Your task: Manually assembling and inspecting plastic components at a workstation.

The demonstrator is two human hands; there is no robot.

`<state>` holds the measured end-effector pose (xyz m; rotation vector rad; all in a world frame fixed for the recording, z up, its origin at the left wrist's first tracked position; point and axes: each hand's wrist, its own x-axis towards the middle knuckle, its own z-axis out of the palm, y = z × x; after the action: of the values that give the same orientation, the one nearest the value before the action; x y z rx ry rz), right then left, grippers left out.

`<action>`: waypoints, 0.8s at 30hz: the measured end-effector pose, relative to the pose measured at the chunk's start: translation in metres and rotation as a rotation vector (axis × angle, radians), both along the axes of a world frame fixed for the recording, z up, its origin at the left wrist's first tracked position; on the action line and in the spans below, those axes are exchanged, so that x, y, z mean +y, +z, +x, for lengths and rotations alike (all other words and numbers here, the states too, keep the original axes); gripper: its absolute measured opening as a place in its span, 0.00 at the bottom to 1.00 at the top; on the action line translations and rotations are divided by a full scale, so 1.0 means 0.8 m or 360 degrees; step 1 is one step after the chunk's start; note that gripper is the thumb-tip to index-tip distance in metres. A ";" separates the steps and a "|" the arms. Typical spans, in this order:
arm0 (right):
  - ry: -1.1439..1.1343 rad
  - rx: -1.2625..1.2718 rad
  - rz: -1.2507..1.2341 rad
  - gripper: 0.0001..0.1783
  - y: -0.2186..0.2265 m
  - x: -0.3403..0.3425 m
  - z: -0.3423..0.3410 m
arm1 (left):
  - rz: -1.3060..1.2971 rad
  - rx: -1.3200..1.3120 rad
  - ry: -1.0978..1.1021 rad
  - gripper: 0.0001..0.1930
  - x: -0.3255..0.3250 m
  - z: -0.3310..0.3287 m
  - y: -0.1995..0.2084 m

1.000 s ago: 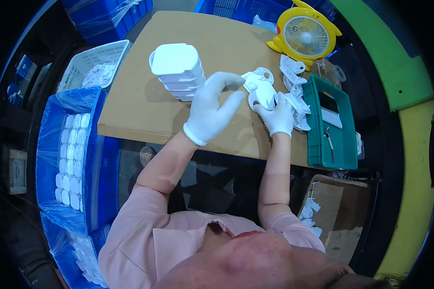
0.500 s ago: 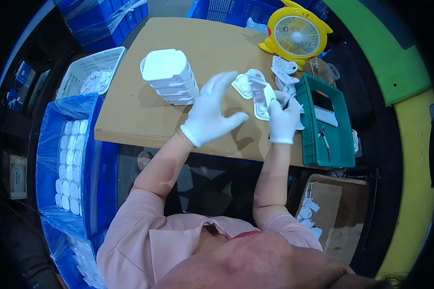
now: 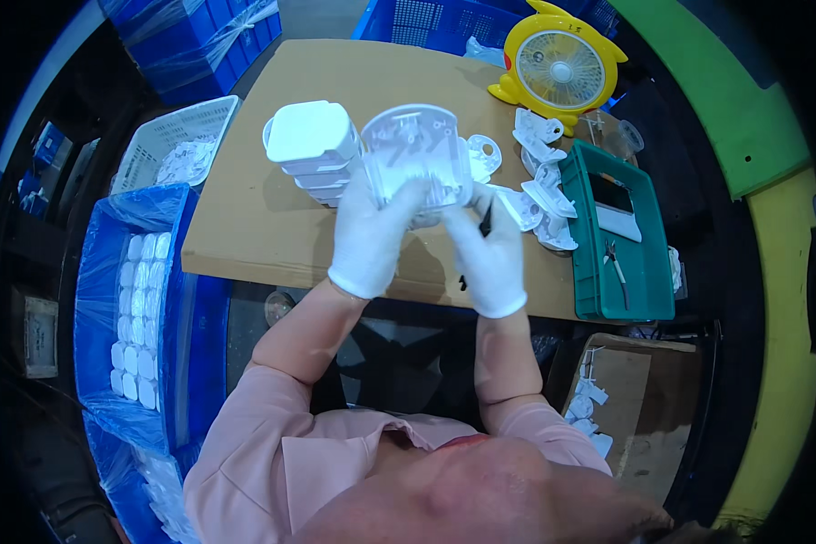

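Over the cardboard-topped table, my left hand (image 3: 369, 238) and my right hand (image 3: 494, 263), both in white gloves, grip a white plastic shell (image 3: 414, 150) from its left and right lower sides. Its hollow inside, with moulded ribs and posts, faces up toward me. A thin black tool (image 3: 487, 222) is tucked in my right hand; its kind is mostly hidden. To the left of the shell stands a stack of white rounded plastic housings (image 3: 310, 133). Right of it lie a white part with a ring-shaped hole (image 3: 486, 156) and several loose white plastic pieces (image 3: 546, 195).
A green tray (image 3: 648, 272) with cutting pliers (image 3: 616, 270) sits at the table's right edge. A yellow fan (image 3: 562, 71) stands behind. Leftward are a white basket (image 3: 136, 150) and a blue plastic-lined crate (image 3: 95, 299) of white parts. A cardboard box (image 3: 671, 399) stands below right.
My open left hand has closed on a white shell, now held up between both hands. My right hand has moved left and nearer. The housing stack remains in place.
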<state>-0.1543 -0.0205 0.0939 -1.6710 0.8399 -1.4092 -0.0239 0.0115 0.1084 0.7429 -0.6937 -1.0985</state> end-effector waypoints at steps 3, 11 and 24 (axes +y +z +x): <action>-0.0046 -0.0051 0.0443 0.09 0.018 0.012 0.006 | 0.0138 -0.0568 -0.0194 0.23 0.005 0.007 0.004; 0.0814 -0.0577 0.1078 0.14 0.039 0.002 -0.042 | -0.0458 -0.0213 -0.0548 0.48 0.004 0.022 0.005; -0.0066 0.0540 -0.0481 0.16 0.055 0.037 -0.031 | -0.0596 -0.1216 0.0000 0.51 -0.009 0.024 -0.011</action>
<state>-0.1789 0.0089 0.1379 -2.1783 0.8816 -1.3506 -0.0046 0.0042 0.0995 0.8295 -1.4986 -0.6284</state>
